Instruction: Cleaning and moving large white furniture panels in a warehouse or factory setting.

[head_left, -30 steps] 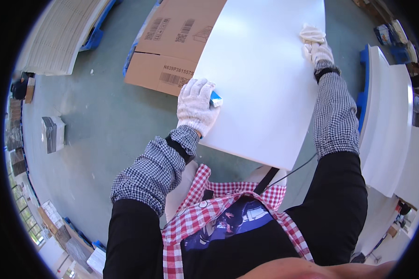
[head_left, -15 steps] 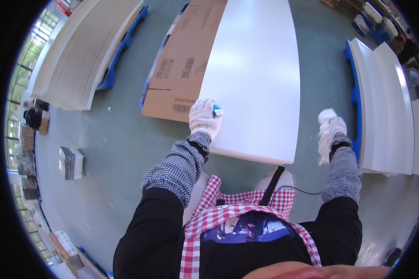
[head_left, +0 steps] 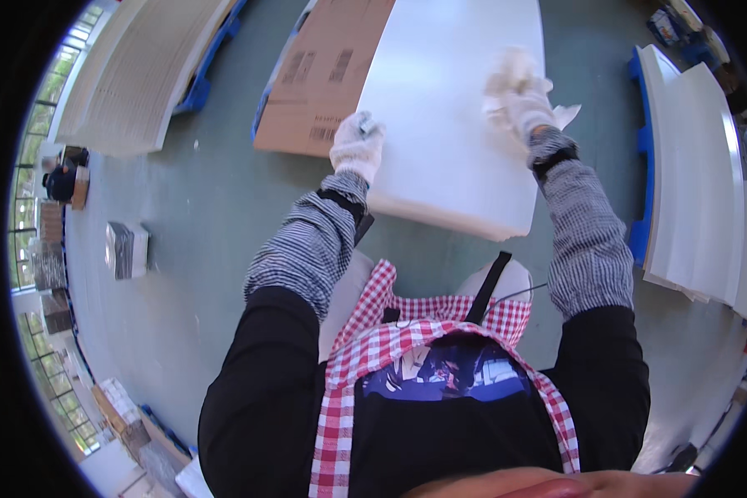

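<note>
A long white panel (head_left: pixel 452 133), ctr. of frame & running off at the top edge, is worked over by two gloved hands in a workshop. By the L hand (head_left: pixel 357 149), placed at the panel's L edge nr. its close end, a small blue block (head_left: pixel 367 124) is gripped, w/ the fingers curled in around it; most of the block is hidden by the glove. By the R hand (head_left: pixel 529 108), blurred over the panel's R side, a pale cloth (head_left: pixel 513 73) is held, its loose folds spread past the knuckles; the fingers are bent onto it, tho how tightly can't be told, nor whether the panel is pressed by the cloth. Along the panel's L side, brown cardboard (head_left: pixel 324 91) w/ printed marks is seen, edged in blue at its far L. Checked sleeves (head_left: pixel 303 249) are worn over black cuffs, w/ a red-&-white apron (head_left: pixel 344 398) in front. At upper L, a tall stack of boards (head_left: pixel 137 79) is borne by a blue pallet (head_left: pixel 197 87); at R, more white panels (head_left: pixel 689 183) are stacked beside another blue pallet (head_left: pixel 640 158). A small wrapped box (head_left: pixel 127 251) is set on the grey-green floor (head_left: pixel 224 249), L of the worker.
</note>
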Demonstrator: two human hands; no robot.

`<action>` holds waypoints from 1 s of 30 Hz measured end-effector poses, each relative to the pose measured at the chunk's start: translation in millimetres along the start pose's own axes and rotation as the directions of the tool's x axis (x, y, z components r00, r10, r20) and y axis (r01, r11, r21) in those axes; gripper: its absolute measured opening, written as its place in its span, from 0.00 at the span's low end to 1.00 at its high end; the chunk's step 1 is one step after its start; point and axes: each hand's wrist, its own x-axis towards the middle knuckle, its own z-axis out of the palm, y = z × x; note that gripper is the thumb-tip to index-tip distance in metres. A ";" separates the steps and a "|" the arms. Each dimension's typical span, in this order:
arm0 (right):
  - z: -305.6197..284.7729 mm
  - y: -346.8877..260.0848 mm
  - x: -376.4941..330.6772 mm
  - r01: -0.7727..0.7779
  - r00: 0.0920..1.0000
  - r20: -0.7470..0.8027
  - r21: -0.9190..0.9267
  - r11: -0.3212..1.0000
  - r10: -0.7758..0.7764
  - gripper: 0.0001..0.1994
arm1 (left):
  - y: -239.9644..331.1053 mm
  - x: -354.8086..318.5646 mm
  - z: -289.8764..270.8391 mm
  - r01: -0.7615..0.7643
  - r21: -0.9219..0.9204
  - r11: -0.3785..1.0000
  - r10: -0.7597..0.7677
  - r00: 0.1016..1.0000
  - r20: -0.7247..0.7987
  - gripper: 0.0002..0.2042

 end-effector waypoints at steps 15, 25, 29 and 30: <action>73.6 -96.8 -91.6 0.864 0.492 -0.290 0.051 0.500 -0.821 0.20 | -49.2 -227.0 -272.7 0.735 -0.267 0.623 -0.782 0.594 -0.190 0.15; -78.6 208.1 -257.0 0.825 0.312 0.941 -0.202 0.528 -0.129 0.18 | 26.2 -433.6 -356.0 0.928 0.161 0.335 -0.938 0.345 -0.037 0.20; -151.8 286.3 -303.0 0.744 0.389 0.921 -0.291 0.602 -0.035 0.17 | 164.3 -411.9 -389.6 0.945 0.203 0.255 -0.964 0.265 -0.021 0.30; -133.6 314.1 -312.4 0.722 0.409 0.907 -0.259 0.642 -0.095 0.16 | 140.1 -445.3 -390.0 0.944 0.123 0.306 -0.952 0.304 0.036 0.29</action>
